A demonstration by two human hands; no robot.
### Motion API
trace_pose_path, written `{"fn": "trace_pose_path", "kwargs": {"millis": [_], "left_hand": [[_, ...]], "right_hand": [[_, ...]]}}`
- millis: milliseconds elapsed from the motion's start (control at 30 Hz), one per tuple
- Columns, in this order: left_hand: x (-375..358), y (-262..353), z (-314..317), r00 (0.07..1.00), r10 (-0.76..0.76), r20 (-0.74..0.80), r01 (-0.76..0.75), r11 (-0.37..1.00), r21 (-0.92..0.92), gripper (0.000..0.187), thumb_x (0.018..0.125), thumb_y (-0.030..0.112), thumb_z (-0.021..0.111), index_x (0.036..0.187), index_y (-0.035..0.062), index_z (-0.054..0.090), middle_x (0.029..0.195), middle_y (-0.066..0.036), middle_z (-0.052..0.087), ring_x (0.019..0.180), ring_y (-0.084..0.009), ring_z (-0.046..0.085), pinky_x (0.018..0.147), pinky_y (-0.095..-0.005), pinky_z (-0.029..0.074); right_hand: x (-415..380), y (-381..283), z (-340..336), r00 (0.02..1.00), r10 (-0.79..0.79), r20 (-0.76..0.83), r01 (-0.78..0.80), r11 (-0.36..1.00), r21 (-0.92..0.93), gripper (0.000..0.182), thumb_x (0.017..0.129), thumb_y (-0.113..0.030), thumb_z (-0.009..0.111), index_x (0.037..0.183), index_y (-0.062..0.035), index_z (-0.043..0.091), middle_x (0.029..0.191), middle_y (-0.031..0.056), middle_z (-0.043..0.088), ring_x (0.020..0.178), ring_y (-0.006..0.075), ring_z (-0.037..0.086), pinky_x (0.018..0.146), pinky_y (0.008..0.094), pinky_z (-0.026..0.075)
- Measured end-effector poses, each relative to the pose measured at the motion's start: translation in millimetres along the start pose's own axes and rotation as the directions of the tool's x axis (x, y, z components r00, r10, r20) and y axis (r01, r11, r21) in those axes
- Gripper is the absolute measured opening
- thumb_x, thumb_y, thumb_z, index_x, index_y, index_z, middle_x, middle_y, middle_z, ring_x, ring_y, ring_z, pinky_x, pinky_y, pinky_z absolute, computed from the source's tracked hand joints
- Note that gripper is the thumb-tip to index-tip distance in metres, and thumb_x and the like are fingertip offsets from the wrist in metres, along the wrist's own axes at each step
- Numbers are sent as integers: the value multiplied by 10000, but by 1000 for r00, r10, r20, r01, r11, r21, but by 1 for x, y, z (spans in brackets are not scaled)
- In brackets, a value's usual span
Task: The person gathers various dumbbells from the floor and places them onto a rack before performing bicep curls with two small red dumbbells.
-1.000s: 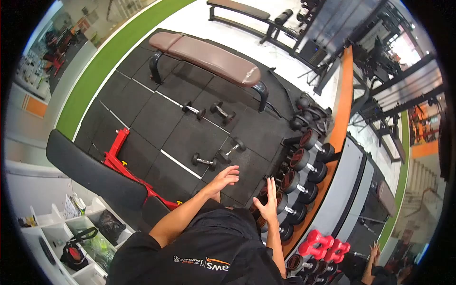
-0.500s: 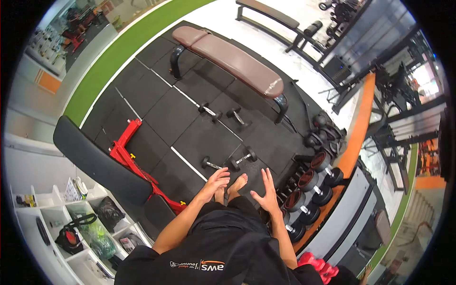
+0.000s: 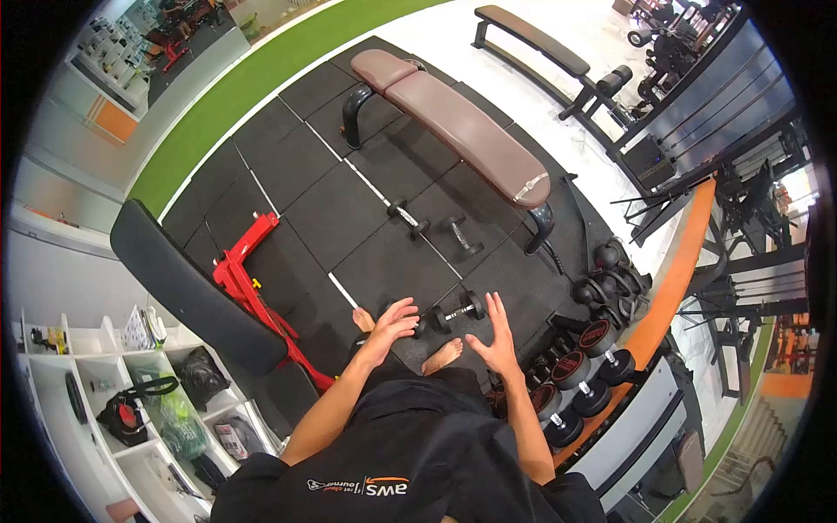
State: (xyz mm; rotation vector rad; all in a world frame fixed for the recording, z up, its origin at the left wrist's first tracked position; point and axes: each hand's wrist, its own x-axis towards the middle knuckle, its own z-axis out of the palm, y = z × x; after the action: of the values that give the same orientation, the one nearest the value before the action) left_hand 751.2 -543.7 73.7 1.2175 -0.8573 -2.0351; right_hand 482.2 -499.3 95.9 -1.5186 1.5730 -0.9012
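My left hand [image 3: 390, 334] is held in the air with its fingers apart and nothing in it. Level with it, my right hand [image 3: 495, 338] is also empty, its fingers stretched and thumb out. Between them in the view, a black dumbbell with a metal handle [image 3: 458, 313] lies on the floor beyond my bare feet. A second dumbbell close to it is mostly hidden behind my left hand. Farther off, two more dumbbells rest on the mat, the left one [image 3: 408, 219] and the right one [image 3: 466, 237]. Neither hand touches any of them.
A brown padded bench [image 3: 466, 131] stands ahead on the black rubber mat [image 3: 301, 205]. To my left are a black bench with a red frame [image 3: 248, 288] and white cubbies [image 3: 96, 347]. A dumbbell rack [image 3: 602, 405] and several kettlebells [image 3: 610, 275] are on my right.
My feet have moved apart, the left one now farther out to the left. The view has shifted, so the floor items appear farther right. Both hands stay raised, open and empty.
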Motion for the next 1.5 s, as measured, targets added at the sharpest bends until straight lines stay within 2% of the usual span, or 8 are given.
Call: {"fn": "trace_pose_path", "kwargs": {"millis": [267, 367, 567, 767, 900, 1033, 1267, 1500], "left_hand": [[52, 54, -88, 992, -83, 93, 80, 996, 39, 600, 906, 198, 616, 1445, 86, 378, 1381, -126, 470, 1247, -239, 497, 982, -359, 438], [78, 78, -132, 982, -123, 141, 111, 990, 88, 612, 896, 203, 627, 1444, 86, 382, 1369, -120, 484, 1247, -233, 499, 977, -357, 434], [115, 129, -181, 948, -218, 230, 171, 963, 208, 614, 882, 221, 645, 1432, 89, 407, 1366, -137, 494, 1232, -237, 512, 978, -351, 432], [142, 132, -168, 909, -271, 316, 182, 942, 283, 626, 877, 219, 642, 1434, 71, 397, 1390, -153, 482, 1263, -257, 494, 999, -370, 424], [136, 133, -142, 883, -274, 382, 159, 939, 305, 626, 871, 191, 634, 1434, 58, 393, 1392, -156, 478, 1259, -256, 497, 1004, -366, 419], [132, 134, -137, 859, -267, 436, 109, 929, 353, 642, 843, 102, 636, 1441, 99, 404, 1393, -147, 471, 1261, -248, 491, 1014, -361, 422], [148, 141, -136, 882, -269, 387, 74, 890, 450, 661, 819, 76, 662, 1434, 141, 430, 1416, -141, 434, 1291, -258, 457, 1034, -375, 425], [202, 183, -132, 745, -301, 595, -100, 832, 546, 710, 801, 45, 688, 1448, 149, 417, 1432, -126, 406, 1293, -257, 448, 992, -355, 459]], "right_hand": [[37, -31, 62, 975, 153, -162, -158, 987, -16, 895, 729, -231, 754, 1502, -111, 322, 1568, 208, 226, 1422, 357, 302, 1129, 424, 290], [41, -36, 100, 936, 200, -291, -206, 978, 8, 890, 731, -230, 752, 1499, -95, 323, 1560, 209, 248, 1420, 354, 307, 1127, 428, 294], [25, -78, 162, 811, 438, -387, -436, 894, 98, 915, 730, -233, 757, 1507, -89, 296, 1560, 210, 248, 1419, 350, 308, 1135, 423, 289], [12, -98, 183, 780, 430, -456, -463, 885, 43, 903, 735, -202, 765, 1502, -86, 303, 1561, 208, 242, 1420, 359, 302, 1136, 415, 292], [15, -98, 177, 741, 460, -489, -457, 879, 135, 912, 744, -199, 746, 1514, -74, 275, 1566, 200, 241, 1443, 329, 262, 1156, 408, 240], [11, -90, 169, 686, 469, -557, -451, 874, 180, 902, 750, -199, 744, 1514, -86, 278, 1565, 199, 245, 1440, 330, 268, 1150, 412, 260], [12, -92, 177, 633, 423, -648, -430, 889, 160, 906, 745, -204, 757, 1512, -98, 286, 1558, 202, 259, 1433, 336, 283, 1153, 417, 262], [84, -106, 198, 549, 448, -705, -467, 865, 186, 897, 740, -178, 751, 1510, -114, 297, 1561, 186, 260, 1434, 333, 283, 1149, 416, 272]]}}
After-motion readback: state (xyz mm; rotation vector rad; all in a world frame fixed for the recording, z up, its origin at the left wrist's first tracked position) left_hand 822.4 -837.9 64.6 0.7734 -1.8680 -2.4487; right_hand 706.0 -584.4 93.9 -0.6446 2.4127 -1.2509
